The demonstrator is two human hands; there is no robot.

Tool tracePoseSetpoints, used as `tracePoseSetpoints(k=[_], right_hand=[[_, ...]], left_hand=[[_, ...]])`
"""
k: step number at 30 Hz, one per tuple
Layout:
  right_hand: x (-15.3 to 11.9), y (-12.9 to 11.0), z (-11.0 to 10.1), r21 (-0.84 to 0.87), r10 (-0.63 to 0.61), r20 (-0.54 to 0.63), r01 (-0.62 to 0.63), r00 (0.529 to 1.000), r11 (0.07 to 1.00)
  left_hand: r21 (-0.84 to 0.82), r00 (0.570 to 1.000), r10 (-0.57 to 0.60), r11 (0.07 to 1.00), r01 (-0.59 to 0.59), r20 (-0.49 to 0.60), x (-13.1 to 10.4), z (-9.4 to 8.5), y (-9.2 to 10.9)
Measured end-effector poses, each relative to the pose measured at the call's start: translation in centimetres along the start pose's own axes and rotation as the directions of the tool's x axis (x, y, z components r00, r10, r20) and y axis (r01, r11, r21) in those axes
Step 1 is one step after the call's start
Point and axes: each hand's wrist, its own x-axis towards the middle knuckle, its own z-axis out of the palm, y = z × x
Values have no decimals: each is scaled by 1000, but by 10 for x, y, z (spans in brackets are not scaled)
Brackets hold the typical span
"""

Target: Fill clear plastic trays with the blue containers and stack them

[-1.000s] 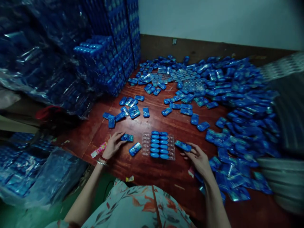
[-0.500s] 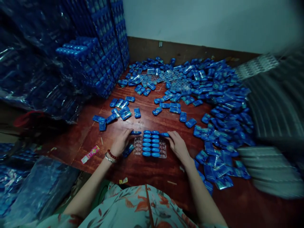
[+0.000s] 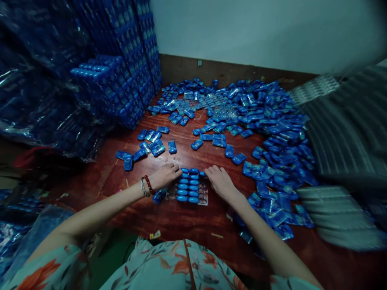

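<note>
A clear plastic tray (image 3: 203, 200) with moulded pockets lies on the table in front of me. Two columns of shiny blue oval packs (image 3: 188, 187) fill its middle, while the outer pockets show bare. At the tray's far left corner, my left hand (image 3: 168, 175) has its fingers closed on a blue pack (image 3: 184, 171). My right hand (image 3: 220, 179), at the far right corner, pinches another blue pack (image 3: 202, 173). Fingers partly cover both packs. A loose blue packet (image 3: 159, 195) rests beside the tray, under my left wrist.
Loose blue packets (image 3: 272, 121) heap across the table's back and right side. Stacked filled trays (image 3: 121, 80) rise at the left, partly wrapped in plastic. Nested trays (image 3: 341, 217) stand at the right. A wall (image 3: 242, 32) bounds the back of the red-brown table (image 3: 181, 221).
Both hands have moved inward over the tray's far corners, bringing their packs against the far end of the middle columns. The view has shifted slightly.
</note>
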Motion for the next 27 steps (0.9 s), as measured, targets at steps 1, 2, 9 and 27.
tracePoseSetpoints(k=[1,2,9,27], right_hand=[[0,0,1,4,7,6,-7,1000,1000],[-1,0,2,10,17,9,-17,1000,1000],[0,-1,1,26,27,40,-28,999,999],[6,-5,-6,-3,8,63,-8,998,1000]], left_hand=[[-3,1000,-20,1000,20,-6,0,1,-3],[-10,998,-53,999,53,-20,-2,4,-6],[-28,960,-280,960,279,-18,-26,23,-5],[-8,990,-130,991,130,58,0,1,-15]])
